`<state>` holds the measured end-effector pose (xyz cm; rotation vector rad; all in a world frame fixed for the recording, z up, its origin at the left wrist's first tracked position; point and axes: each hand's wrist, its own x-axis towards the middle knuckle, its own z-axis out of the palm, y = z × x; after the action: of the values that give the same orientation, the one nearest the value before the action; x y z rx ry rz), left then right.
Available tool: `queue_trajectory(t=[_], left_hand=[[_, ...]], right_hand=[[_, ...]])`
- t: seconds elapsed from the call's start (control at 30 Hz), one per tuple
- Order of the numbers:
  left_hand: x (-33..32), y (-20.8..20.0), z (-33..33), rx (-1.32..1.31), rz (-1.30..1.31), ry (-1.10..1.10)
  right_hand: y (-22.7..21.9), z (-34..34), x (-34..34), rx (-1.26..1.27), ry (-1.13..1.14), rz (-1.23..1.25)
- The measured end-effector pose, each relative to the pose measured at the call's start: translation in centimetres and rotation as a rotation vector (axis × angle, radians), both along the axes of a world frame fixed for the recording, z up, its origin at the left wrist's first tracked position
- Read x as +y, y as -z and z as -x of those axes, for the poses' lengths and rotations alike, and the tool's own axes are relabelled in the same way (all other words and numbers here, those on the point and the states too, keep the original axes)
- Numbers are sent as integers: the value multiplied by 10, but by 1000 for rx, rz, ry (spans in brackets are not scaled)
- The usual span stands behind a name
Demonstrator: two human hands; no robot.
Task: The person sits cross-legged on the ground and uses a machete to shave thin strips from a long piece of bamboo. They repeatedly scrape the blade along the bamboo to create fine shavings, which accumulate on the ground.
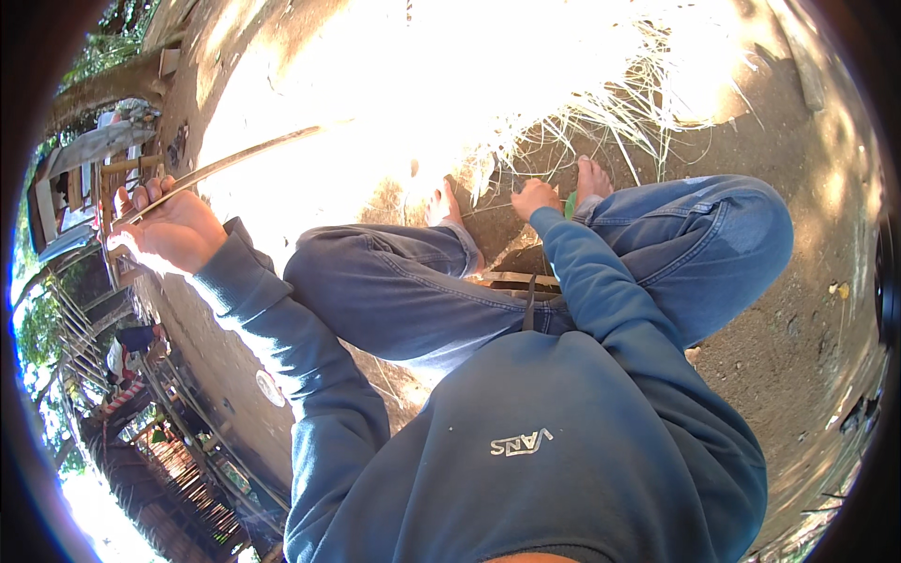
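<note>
Out to the left, my left hand (178,233) is raised with the palm up and its fingers curled on a long, thin bamboo-like strip (246,153). The strip slants away from the hand toward the far right, and its far end fades into glare. Between my bare feet, my right hand (537,199) is low with its fingers closed. What it grips, if anything, cannot be made out. A small green thing (570,205) shows beside it, next to the right foot (593,178). Pale, narrow shavings (648,98) lie in a loose heap just beyond that foot.
I sit low with my knees spread over a bare dirt floor (779,347). A light wooden piece (511,277) lies beneath my legs. At left stand a wooden structure (103,145), a slatted hut (192,469) and a tree trunk (113,89). A pale round object (269,388) lies near my left arm.
</note>
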<state>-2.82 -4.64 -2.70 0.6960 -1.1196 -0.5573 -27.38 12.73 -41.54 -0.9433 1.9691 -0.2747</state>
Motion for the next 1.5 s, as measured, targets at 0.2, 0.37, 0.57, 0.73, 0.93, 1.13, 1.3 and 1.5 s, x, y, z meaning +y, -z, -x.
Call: queue_trajectory(t=[0.2,0.37,0.57,0.73,0.93,1.13,1.3,1.5], left_hand=[[-9,0,-5,29,-29,23],[-2,1,-8,-3,-14,0],[-2,1,-12,-21,-6,34],[1,2,-6,-14,-3,-40],[-2,2,-13,3,-3,21],[-4,0,1,-44,-3,-84],[-4,1,-10,-15,-17,-89],[-5,3,-17,-48,-1,29]], right_hand=[[-15,-13,-10,-63,-70,87],[-128,-45,-22,-220,-225,332],[-90,-42,-19,-151,-150,294],[-97,-41,-16,-110,-147,287],[-64,-32,-8,-66,-98,259],[-53,-34,-11,-87,-70,248],[-103,-41,-16,-112,-167,228],[-52,-32,-12,-83,-89,224]])
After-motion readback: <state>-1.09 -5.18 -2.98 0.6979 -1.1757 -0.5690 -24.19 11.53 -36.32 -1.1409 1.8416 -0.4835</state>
